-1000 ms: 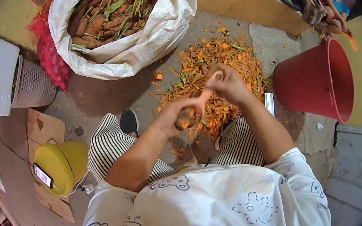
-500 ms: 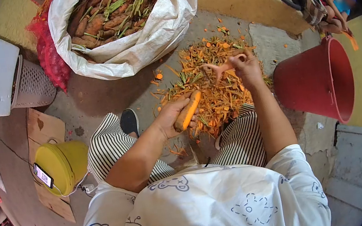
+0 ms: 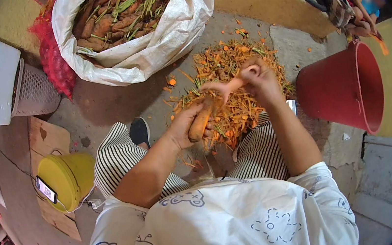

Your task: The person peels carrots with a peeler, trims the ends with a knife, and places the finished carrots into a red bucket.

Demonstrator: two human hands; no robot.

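Observation:
A partly peeled carrot (image 3: 199,124) lies in my left hand (image 3: 186,126), whose fingers are wrapped round it. My right hand (image 3: 262,81) grips the handle of a pinkish peeler (image 3: 231,86); the peeler's forked head is just above the far end of the carrot. The carrot side facing up is mostly brownish skin. Beneath both hands a heap of orange peelings and green stem bits (image 3: 241,111) covers the floor.
Beyond my hands stands a white sack (image 3: 144,67) of unpeeled carrots (image 3: 109,25). A red bucket (image 3: 325,88) is at right, a yellow bucket (image 3: 67,181) with a phone (image 3: 46,190) at left. Another person (image 3: 364,8) sits at upper right.
The peeler in my right hand has moved left, closer to the carrot's far end. In my left hand the carrot has turned, showing more brown skin and less bright orange.

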